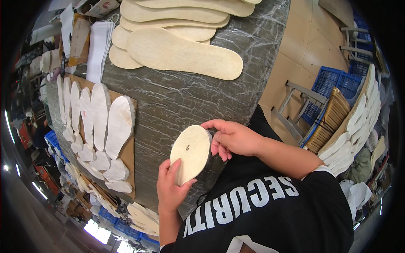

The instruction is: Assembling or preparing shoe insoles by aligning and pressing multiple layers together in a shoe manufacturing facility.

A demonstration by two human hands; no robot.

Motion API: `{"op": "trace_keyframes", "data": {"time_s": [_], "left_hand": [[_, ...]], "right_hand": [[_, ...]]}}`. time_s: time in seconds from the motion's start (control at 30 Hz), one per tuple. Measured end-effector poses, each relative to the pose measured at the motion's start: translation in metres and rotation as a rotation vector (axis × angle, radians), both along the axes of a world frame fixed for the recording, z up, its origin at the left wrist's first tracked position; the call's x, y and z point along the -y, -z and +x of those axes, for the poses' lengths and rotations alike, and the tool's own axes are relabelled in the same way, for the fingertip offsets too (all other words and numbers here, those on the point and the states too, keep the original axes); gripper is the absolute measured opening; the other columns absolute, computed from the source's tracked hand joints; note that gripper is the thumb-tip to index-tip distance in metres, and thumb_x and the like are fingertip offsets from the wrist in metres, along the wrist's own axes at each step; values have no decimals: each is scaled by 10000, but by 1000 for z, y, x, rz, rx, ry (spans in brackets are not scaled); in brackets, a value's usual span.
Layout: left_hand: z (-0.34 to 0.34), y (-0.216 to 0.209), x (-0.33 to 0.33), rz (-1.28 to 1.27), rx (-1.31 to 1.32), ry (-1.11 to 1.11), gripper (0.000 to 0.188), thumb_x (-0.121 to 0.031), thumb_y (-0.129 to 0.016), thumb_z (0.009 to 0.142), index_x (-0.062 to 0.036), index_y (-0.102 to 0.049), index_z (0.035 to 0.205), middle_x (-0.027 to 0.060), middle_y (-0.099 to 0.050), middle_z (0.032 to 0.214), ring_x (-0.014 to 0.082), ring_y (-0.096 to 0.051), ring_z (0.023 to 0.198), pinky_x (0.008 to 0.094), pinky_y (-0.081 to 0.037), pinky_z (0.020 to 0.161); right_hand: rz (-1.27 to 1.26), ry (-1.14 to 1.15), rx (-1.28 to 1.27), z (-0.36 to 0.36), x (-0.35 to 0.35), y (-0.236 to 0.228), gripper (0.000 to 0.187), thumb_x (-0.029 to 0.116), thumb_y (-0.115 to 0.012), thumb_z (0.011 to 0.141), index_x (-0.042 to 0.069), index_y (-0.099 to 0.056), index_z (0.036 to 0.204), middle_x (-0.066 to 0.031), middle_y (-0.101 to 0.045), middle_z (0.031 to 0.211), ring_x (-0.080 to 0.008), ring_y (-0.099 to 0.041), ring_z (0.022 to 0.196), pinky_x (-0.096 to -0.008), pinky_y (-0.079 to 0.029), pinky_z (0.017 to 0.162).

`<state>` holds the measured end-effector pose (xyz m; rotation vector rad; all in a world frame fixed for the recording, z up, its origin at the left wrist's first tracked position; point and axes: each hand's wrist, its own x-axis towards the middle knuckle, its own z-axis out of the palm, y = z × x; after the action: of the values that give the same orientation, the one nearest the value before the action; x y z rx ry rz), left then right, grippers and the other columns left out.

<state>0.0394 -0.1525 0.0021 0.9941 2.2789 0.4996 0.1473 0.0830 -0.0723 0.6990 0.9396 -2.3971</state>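
Observation:
A cream felt insole (190,154), seen as a rounded oval with a small dark mark on its face, is tilted up over the near side of the table. My left hand (172,185) grips its lower end, fingers lying across the face and thumb at the lower edge. At the upper right rim, my right hand (232,137) pinches the edge between index finger and thumb, the other fingers curled below. A greyish layer shows along that rim. The insole's underside is hidden.
Plastic film covers the dark table (185,101). Large cream insoles (181,52) are stacked at its far side. White fleecy insoles (120,126) lie in rows on a brown board (131,168) at left. Right of the table stand a metal-framed stool (303,90) and blue crates (333,82).

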Motion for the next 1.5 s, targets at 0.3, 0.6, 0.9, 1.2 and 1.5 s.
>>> {"op": "trace_keyframes", "data": {"time_s": [0.3, 0.6, 0.9, 1.2, 1.5], "left_hand": [[3, 4, 0, -29, 1, -21, 731, -190, -868, 547, -46, -563, 1196, 170, -511, 1164, 340, -566, 988, 393, -487, 819], [1, 6, 0, -61, 53, -5, 714, -135, -845, 577, -25, -545, 1216, 160, -486, 1209, 315, -532, 1063, 383, -448, 899], [2, 5, -6, -93, -15, 27, 737, -137, -863, 558, -53, -550, 1220, 160, -502, 1201, 331, -563, 1035, 393, -482, 849], [10, 7, -5, -119, -81, 10, 786, -178, -881, 529, -75, -544, 1232, 158, -501, 1209, 335, -554, 1057, 398, -483, 852], [23, 17, -4, -135, -115, -27, 858, -230, -888, 499, -81, -515, 1257, 168, -482, 1234, 358, -530, 1088, 413, -457, 900]], "right_hand": [[62, 50, 62, 20, 1, -6, 430, 26, -331, 940, 5, -359, 1368, -95, -610, 800, -130, -602, 581, -246, -487, 549], [108, 51, 64, 36, 12, -4, 369, 25, -387, 930, -7, -445, 1293, -83, -608, 798, -123, -601, 580, -242, -490, 546], [276, -240, -173, 47, 34, -5, 351, 60, -430, 932, 6, -522, 1267, -96, -633, 787, -134, -623, 588, -274, -517, 588], [283, -206, -139, 50, 38, -3, 413, 55, -383, 943, 32, -450, 1350, -99, -637, 809, -140, -630, 592, -271, -524, 584], [271, -204, -115, 49, 37, -5, 434, 52, -392, 923, 0, -435, 1352, -141, -653, 825, -170, -642, 604, -309, -532, 623]]}}
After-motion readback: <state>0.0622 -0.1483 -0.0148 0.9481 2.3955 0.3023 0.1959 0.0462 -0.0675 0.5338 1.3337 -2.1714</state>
